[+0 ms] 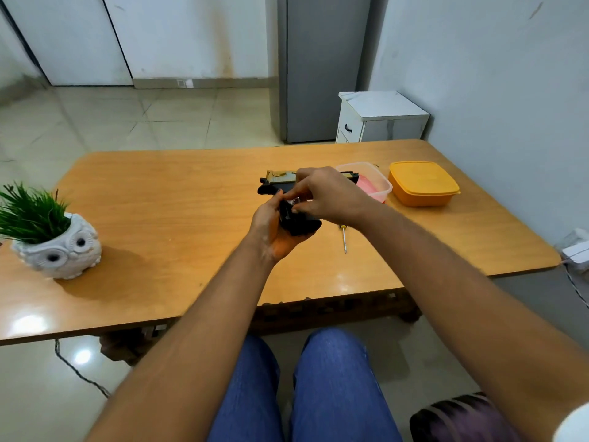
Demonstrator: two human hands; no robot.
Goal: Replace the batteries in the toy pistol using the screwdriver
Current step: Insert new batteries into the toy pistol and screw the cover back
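The black and olive toy pistol [280, 183] is held above the middle of the wooden table [178, 199], its grip pointing toward me. My left hand [271, 231] cradles the grip from below with fingers curled round it. My right hand [325, 196] reaches over the grip, its fingertips pinching a small shiny part, probably a battery, at the open compartment. The screwdriver [344, 237], with a yellow handle end and a thin metal shaft, lies on the table just right of my hands, partly hidden under my right wrist.
A clear plastic box [377, 178] with pink contents and a closed orange box [422, 183] stand at the back right of the table. A white owl planter [60, 247] with green grass sits near the left edge. A white cabinet [379, 119] stands beyond the table.
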